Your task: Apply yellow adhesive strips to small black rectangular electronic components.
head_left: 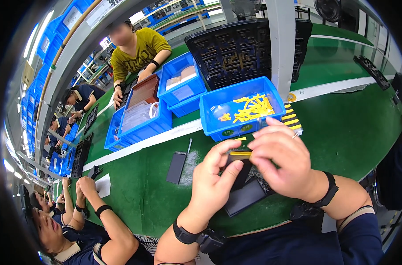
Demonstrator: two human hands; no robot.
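Note:
Between my hands is a small dark flat block with a yellow strip (240, 153) along its top edge. My left hand (215, 179) is closed on the block, thumb and fingers at its left end. My right hand (284, 160), slightly blurred, has curled fingers and a thumb at the strip's right end. A short yellow piece (241, 138) shows by my left fingertip. Below my hands lies a flat black rectangular block (247, 197), partly covered by my right hand. Another flat black block (176, 168) with a thin pale tab lies to the left.
A blue bin (208, 119) of yellow strips stands just beyond my hands, beside a row of yellow-and-black strips (292, 118). More blue bins (166, 115) stand left. A black moulded tray (236, 53) leans behind a grey post (284, 48). Co-workers (137, 53) sit across and to the left.

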